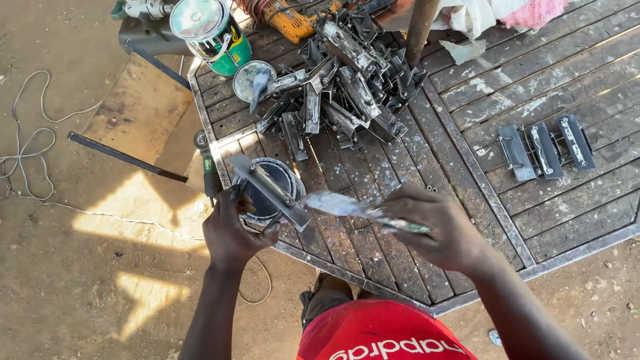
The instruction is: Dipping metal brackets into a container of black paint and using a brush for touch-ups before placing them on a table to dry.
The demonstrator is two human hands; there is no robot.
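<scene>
At lower centre, the left hand (230, 230) grips a metal bracket (270, 189) over a small paint tin (267, 193) while the right hand (437, 227) clasps a paint-coated brush (360, 208). Piled brackets (347, 87) crowd the counter (400, 153) above; three painted brackets (547, 150) lie right.

Hard daylight falls in patches: bright sunlit shapes lie on the dirt ground (140, 207) at left, while the slatted surface (533, 87) sits mostly in soft shade with thin sun streaks. Focus is sharp at centre. Straight edges bow slightly toward the frame's borders, perhaps from a wide lens.
</scene>
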